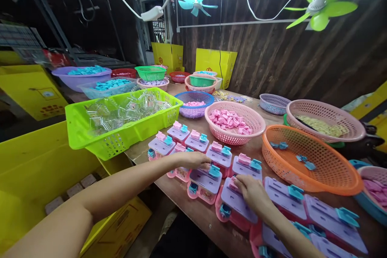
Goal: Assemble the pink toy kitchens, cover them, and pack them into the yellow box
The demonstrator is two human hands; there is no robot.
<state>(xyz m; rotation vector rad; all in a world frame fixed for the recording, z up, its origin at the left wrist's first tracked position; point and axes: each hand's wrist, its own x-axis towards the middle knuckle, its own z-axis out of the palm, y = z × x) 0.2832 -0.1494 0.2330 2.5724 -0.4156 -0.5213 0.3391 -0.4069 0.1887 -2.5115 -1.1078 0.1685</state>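
Observation:
Rows of small pink boxes with purple lids stand on the brown table (196,217), many lids carrying pink and blue plastic clips. My left hand (193,160) reaches over one purple lid (205,181) beside its blue clip (215,171). Its fingers are closed and pressed down where a pink clip mostly hides beneath them. On the neighbouring lid (237,201), my right hand (252,191) has its fingertips closed on a pink clip (232,184). Further right, a lid (284,197) bears a blue clip (295,192) but no pink one.
Behind the boxes are a pink basket (236,139) of pink clips and an orange basket (314,183) with a few blue pieces. A green crate (121,145) of clear plastic parts sits left. Yellow cartons (27,161) stand below it. Two small fans hang overhead.

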